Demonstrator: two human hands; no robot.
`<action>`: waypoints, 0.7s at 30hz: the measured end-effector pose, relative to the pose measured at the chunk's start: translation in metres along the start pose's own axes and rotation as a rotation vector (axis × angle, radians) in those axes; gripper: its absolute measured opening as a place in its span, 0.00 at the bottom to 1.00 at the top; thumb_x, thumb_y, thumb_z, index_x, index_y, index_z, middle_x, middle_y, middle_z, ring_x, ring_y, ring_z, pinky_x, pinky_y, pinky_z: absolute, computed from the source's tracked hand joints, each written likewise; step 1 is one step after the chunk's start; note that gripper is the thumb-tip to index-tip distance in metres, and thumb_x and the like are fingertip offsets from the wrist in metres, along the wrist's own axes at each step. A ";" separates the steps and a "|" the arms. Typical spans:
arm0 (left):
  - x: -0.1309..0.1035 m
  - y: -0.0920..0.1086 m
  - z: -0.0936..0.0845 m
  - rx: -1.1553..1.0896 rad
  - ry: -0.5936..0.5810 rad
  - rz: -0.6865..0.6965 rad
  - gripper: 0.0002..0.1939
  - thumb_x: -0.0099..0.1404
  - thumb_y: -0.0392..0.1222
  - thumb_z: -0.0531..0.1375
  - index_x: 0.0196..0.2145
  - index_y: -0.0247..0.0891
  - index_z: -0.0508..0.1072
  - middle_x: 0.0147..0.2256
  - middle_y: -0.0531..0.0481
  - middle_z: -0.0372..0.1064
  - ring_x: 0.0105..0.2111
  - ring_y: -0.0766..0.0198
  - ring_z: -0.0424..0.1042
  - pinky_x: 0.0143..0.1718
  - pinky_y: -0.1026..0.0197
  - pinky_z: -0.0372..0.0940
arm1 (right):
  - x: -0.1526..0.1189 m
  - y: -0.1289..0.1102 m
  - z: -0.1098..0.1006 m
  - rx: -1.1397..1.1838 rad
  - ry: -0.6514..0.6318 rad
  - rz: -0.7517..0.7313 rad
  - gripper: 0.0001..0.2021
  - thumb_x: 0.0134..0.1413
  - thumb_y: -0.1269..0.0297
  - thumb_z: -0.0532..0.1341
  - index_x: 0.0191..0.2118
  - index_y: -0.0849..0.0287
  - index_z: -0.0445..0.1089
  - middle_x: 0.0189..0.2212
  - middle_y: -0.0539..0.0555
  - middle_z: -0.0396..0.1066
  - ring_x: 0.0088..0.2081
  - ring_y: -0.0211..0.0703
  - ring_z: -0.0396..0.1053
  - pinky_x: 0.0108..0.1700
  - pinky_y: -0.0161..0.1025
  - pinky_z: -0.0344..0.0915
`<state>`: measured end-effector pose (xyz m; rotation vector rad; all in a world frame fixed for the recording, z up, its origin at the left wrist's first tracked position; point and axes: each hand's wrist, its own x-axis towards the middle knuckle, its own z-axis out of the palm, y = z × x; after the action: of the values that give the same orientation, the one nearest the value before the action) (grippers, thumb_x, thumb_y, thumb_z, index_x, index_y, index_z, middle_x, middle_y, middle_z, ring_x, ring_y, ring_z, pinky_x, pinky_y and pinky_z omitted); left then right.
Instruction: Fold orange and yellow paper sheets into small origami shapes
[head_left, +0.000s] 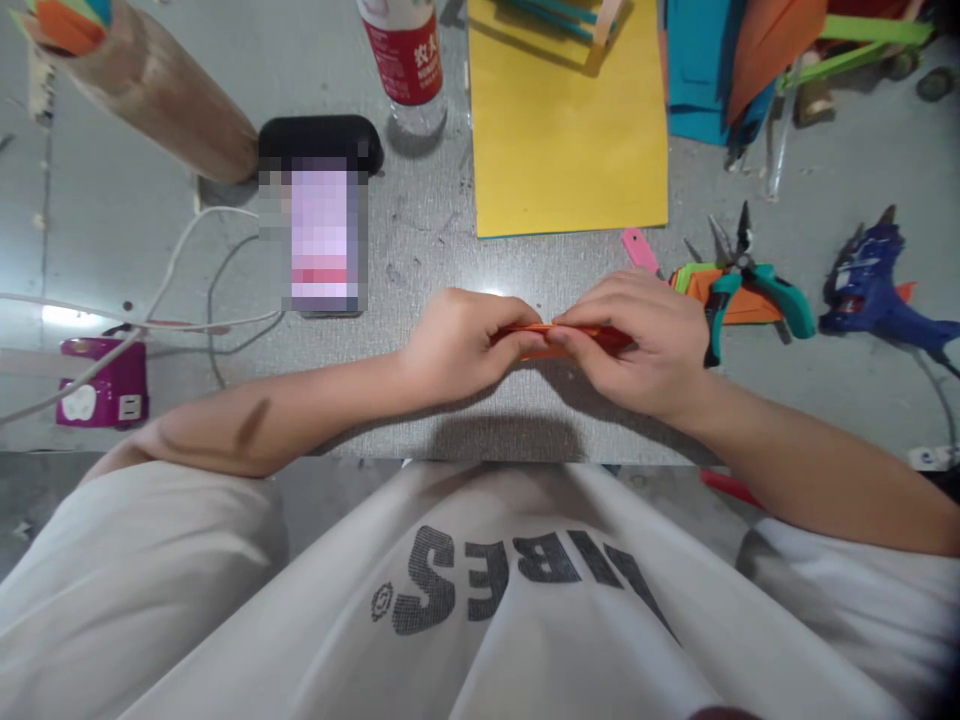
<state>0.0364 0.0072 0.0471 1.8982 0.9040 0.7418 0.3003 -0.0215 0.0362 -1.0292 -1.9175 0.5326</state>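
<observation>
A narrow orange strip of folded paper (534, 350) lies between my two hands, just above the table near its front edge. My left hand (476, 340) pinches its left end between thumb and fingers. From the other side, my right hand (637, 335) grips it the same way, so the thumbs almost meet at the middle. Much of the strip is hidden by the fingers. Right beside my right hand are teal-handled pliers (742, 275), resting on orange and green paper pieces (750, 305). A pink-handled tool (640, 250) lies just beyond the same hand.
Yellow paper sheets (570, 160) lie ahead, with a water bottle (409, 70) to their left. A phone (324, 230) leans on a black case (322, 140). Cables cross the left side near a purple socket block (105, 380). A blue glue gun (874, 280) lies at the right.
</observation>
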 end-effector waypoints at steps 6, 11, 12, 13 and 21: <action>0.012 -0.015 0.002 -0.570 -0.052 -0.279 0.31 0.74 0.74 0.80 0.38 0.40 0.88 0.33 0.45 0.87 0.30 0.58 0.83 0.30 0.58 0.74 | -0.002 0.010 0.002 0.250 0.180 0.120 0.28 0.75 0.33 0.76 0.73 0.32 0.82 0.46 0.54 0.81 0.41 0.54 0.81 0.41 0.52 0.80; 0.018 -0.025 0.004 -0.837 -0.164 -0.364 0.24 0.80 0.65 0.73 0.41 0.40 0.89 0.39 0.41 0.91 0.37 0.48 0.92 0.37 0.50 0.87 | -0.008 0.017 -0.001 -0.265 0.327 -0.252 0.28 0.68 0.45 0.80 0.69 0.38 0.83 0.60 0.62 0.82 0.59 0.69 0.83 0.63 0.68 0.81; 0.018 -0.026 0.004 -0.855 -0.173 -0.373 0.20 0.80 0.60 0.72 0.41 0.40 0.89 0.39 0.41 0.91 0.39 0.48 0.93 0.38 0.49 0.88 | -0.011 0.016 -0.001 -0.387 0.291 -0.341 0.25 0.69 0.45 0.80 0.67 0.38 0.85 0.59 0.60 0.84 0.58 0.70 0.84 0.66 0.71 0.79; 0.018 -0.027 0.004 -0.868 -0.174 -0.385 0.16 0.79 0.56 0.71 0.41 0.41 0.90 0.39 0.42 0.91 0.40 0.48 0.93 0.39 0.49 0.89 | -0.013 0.015 -0.002 -0.459 0.238 -0.386 0.21 0.70 0.44 0.79 0.64 0.36 0.86 0.57 0.57 0.87 0.58 0.70 0.85 0.68 0.73 0.78; 0.018 -0.028 0.003 -0.923 -0.234 -0.437 0.11 0.77 0.47 0.69 0.40 0.40 0.89 0.45 0.41 0.92 0.44 0.50 0.93 0.41 0.52 0.88 | -0.021 0.009 0.003 -0.402 -0.099 -0.272 0.27 0.73 0.31 0.79 0.68 0.35 0.87 0.61 0.53 0.92 0.64 0.69 0.88 0.81 0.74 0.70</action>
<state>0.0404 0.0308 0.0230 0.9055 0.6257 0.5149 0.3079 -0.0339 0.0178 -0.9760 -2.2659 0.0413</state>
